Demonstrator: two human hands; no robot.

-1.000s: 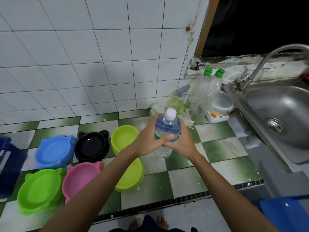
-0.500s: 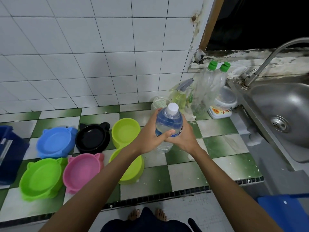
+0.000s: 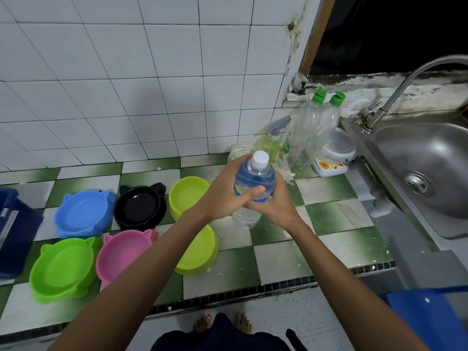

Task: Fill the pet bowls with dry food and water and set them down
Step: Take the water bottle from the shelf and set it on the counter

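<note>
Both hands on the water bottle (image 3: 254, 188) at frame centre, white cap on: left hand (image 3: 222, 196) wrapped round its body, thumb across the label, right hand (image 3: 274, 203) cupping it from behind. Bowls (image 3: 83, 214) sit lower left on the checkered counter (image 3: 329, 188).

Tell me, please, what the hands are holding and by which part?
Both the left hand and the right hand grip the capped water bottle around its labelled middle.
</note>
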